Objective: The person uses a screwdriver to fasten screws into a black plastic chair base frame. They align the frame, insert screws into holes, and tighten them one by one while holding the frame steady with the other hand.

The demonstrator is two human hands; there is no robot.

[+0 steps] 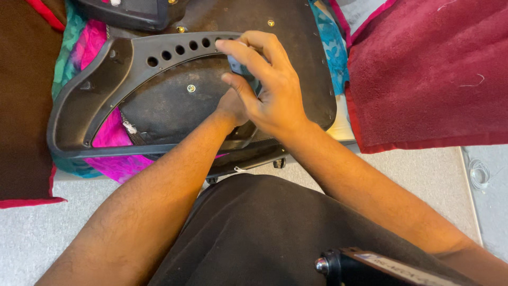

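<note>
A curved black plastic frame (90, 90) with a row of round holes lies on a black chair base panel (296, 63) with brass screws. My right hand (275, 92) rests over the frame's right end. Its fingers curl around a small grey-blue object (239, 69), but what that object is cannot be made out. My left hand (232, 106) reaches in under the right hand and is mostly hidden by it, so its fingers do not show. Both forearms come up from the bottom of the view over my dark-clothed lap (254, 233).
A maroon towel (428, 69) lies at the right and a brown cloth (21, 106) at the left. Pink and teal fabric (108, 137) sits under the frame. Another black plastic part (127, 13) is at the top. Grey carpet (32, 233), a white cable (479, 172) and a black device with a chrome knob (338, 265) are nearby.
</note>
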